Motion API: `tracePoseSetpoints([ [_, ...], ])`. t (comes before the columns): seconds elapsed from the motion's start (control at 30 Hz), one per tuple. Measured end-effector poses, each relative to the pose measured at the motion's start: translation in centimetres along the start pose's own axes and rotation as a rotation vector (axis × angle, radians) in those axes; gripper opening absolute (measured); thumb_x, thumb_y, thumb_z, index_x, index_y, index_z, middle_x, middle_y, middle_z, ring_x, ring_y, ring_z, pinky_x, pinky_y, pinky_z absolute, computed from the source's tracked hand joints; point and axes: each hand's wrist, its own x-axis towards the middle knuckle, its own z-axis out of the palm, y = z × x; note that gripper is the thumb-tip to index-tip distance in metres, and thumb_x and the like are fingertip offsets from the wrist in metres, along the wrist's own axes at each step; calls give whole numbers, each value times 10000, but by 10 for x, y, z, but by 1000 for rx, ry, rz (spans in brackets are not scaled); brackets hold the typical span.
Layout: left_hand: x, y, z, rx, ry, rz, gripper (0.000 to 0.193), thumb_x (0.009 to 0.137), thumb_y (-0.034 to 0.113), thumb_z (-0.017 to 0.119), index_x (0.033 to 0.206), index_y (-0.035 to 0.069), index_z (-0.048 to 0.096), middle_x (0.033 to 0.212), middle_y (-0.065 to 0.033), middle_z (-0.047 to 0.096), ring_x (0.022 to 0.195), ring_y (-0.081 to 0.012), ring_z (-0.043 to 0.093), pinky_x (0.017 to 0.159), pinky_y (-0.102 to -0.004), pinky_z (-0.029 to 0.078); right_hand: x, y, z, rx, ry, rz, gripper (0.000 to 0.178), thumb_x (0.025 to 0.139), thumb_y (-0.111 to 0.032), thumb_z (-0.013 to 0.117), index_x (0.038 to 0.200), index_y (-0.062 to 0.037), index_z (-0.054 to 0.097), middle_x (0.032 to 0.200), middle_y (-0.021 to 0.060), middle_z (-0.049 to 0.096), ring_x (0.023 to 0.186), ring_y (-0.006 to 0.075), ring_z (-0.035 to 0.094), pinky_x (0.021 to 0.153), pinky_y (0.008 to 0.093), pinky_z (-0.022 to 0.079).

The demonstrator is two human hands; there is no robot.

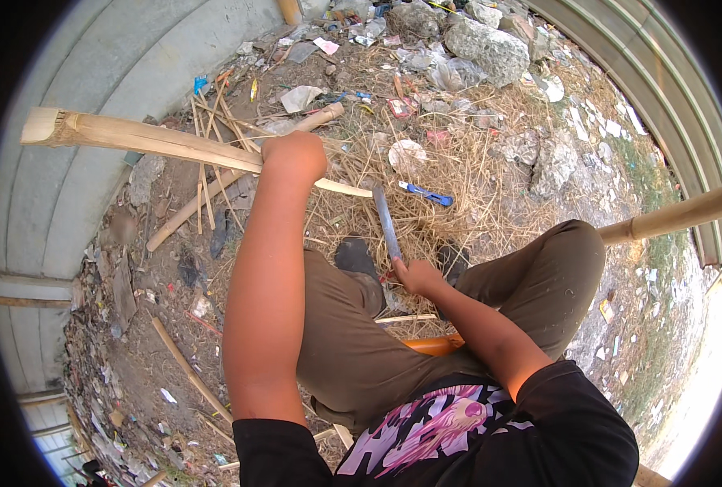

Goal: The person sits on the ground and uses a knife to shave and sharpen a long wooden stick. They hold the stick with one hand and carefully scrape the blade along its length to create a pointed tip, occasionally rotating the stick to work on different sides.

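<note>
**Split bamboo length (166, 141) in hand, narrow at one end and broad at the other**

Your left hand (294, 154) is closed around the split bamboo length, which sticks out to your left with its broad, cut end toward the wall (60, 195). On the other side of your fist a slim, pale end comes out, seemingly of the same piece. Your right hand (418, 277) grips a long-bladed knife (387, 223), blade pointing away from you; its tip is at that slim end, though you cannot tell here whether the two touch.

As far as this shows, the shaping looks partway: the slim end appears cut down, while the stretch left of your fist is much wider and probably has most of the trimming left.

Beyond your left hand, a loose bundle of thin bamboo strips (208, 166) lies across a round bamboo pole (184, 213); those strips look finished or nearly so, but that is a judgement. Just right of the blade, a blue utility knife (427, 194) rests unused on dry straw (491, 158). Farther out, litter and a concrete chunk (491, 50) cover the ground.
</note>
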Motion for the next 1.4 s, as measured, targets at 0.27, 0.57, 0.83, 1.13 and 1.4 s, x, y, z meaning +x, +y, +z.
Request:
tracePoseSetpoints([
  [0.27,2,-4,0,-48,-27,1,344,873,98,615,1202,39,697,1152,-137,725,1054,-293,712,909,-463,555,45,12,-32,343,403,-106,193,951,-168,491,1078,-36,553,1036,246,660,985,436,636,849,531,487],
  [0.57,4,3,-5,-56,-87,19,346,817,166,708,1146,60,724,1161,-120,716,1059,-284,708,920,-494,547,106,39,-100,-131,498,108,265,911,-82,539,1165,-40,600,1180,207,624,1129,398,596,943,462,515],
  [0.83,6,-13,7,-23,-108,-64,420,748,299,835,1093,82,736,1091,-101,735,1031,-275,713,896,-470,559,139,47,-107,-342,277,220,373,908,-132,599,1265,-40,539,1337,177,573,1277,356,531,1013,443,497],
  [1.13,-5,-65,29,-161,-194,-174,329,747,328,869,897,59,752,830,-73,746,772,-230,723,720,-386,554,135,41,-129,-11,309,122,426,870,-250,666,1216,-23,568,1046,210,687,984,375,679,872,480,526],
  [1.4,-12,-79,35,-298,-268,-206,378,761,319,863,1005,47,765,953,-72,771,926,-251,739,809,-409,561,115,-1,-229,799,361,-169,284,888,-174,555,1106,-3,614,833,158,668,680,250,707,624,393,552],
])
